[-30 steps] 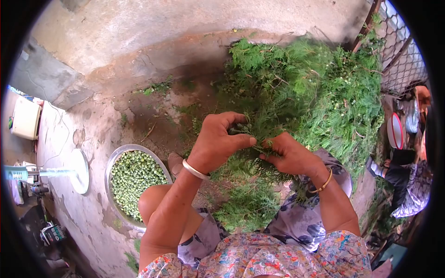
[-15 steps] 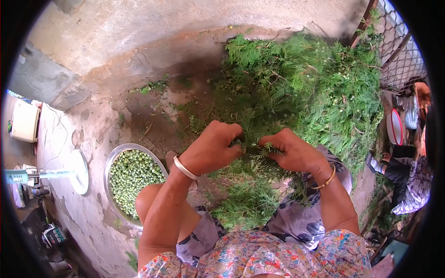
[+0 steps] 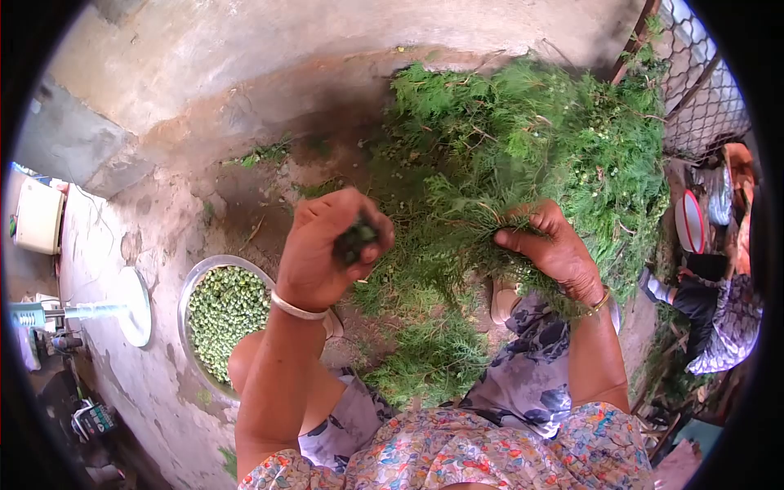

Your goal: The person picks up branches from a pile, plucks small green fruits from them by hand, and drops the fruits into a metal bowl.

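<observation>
My left hand [image 3: 327, 249], wearing a pale bangle, is raised with its fingers curled around a handful of small dark green cones [image 3: 357, 238]. To its right, my right hand [image 3: 551, 249] is shut on a leafy conifer sprig [image 3: 482, 224], whose fine foliage spreads on both sides of the fist. A metal basin [image 3: 186, 300] stands at the left by my knee, filled with small round green cones [image 3: 224, 322]. Beyond my right hand lies a big heap of cut conifer branches [image 3: 588, 155].
More loose green sprigs [image 3: 433, 355] lie on the ground between my feet. A standing fan [image 3: 135, 306] is at the left. A concrete wall [image 3: 327, 49] rises ahead. At the far right sits another person [image 3: 723, 318], near a red-rimmed white basin [image 3: 692, 222] and wire mesh [image 3: 706, 106].
My hands were close together at the sprig. My left hand has pulled away leftward, turned, and now shows cones in it. My right hand has moved slightly right, still gripping the sprig.
</observation>
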{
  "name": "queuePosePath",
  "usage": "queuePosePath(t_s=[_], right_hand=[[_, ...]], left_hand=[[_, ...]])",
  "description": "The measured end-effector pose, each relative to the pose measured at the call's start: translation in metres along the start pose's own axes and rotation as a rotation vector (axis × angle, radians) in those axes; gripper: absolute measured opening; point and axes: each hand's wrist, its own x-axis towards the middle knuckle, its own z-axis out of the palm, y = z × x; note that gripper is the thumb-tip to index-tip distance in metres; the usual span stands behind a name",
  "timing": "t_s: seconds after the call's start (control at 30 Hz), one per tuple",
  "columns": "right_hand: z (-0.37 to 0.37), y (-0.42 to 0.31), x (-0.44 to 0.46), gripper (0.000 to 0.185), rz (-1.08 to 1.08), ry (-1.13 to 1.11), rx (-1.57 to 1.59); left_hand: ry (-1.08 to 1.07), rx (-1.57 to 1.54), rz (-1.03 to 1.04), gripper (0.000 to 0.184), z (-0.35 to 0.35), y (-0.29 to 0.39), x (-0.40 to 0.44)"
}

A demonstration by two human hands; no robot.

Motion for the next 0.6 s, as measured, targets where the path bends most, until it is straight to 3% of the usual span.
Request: queuePosePath(t_s=[0.07, 0.2, 0.27, 0.3, 0.37, 0.43, 0.53, 0.6], right_hand=[[0.005, -0.006, -0.001, 0.031, 0.032, 0.028, 0.030], [0.010, 0.004, 0.006, 0.023, -0.039, -0.064, -0.053], [0.015, -0.012, 0.004, 0.020, -0.061, -0.132, -0.129], [0.018, -0.016, 0.004, 0.020, -0.061, -0.136, -0.129], [0.023, -0.021, 0.002, 0.023, -0.056, -0.164, -0.154], [0.024, -0.025, 0.005, 0.021, -0.132, -0.211, -0.169], [0.024, -0.024, 0.006, 0.018, -0.260, -0.229, -0.216], [0.024, -0.024, 0.005, 0.017, -0.309, -0.204, -0.249]], left_hand=[[0.111, 0.052, 0.047, 0.011, 0.004, -0.008, 0.003], [0.106, 0.108, 0.069, 0.011, 0.019, -0.013, 0.006], [0.221, 0.617, 0.091, 0.016, 0.026, -0.017, 0.007], [0.224, 0.616, 0.091, 0.016, 0.026, -0.024, 0.009], [0.210, 1.013, 0.381, 0.018, 0.024, -0.039, 0.014], [0.216, 0.983, 0.333, 0.019, 0.024, -0.042, 0.013], [0.189, 0.979, 0.423, 0.015, 0.025, -0.038, 0.013], [0.223, 0.698, 0.111, 0.014, 0.029, -0.029, 0.009]])
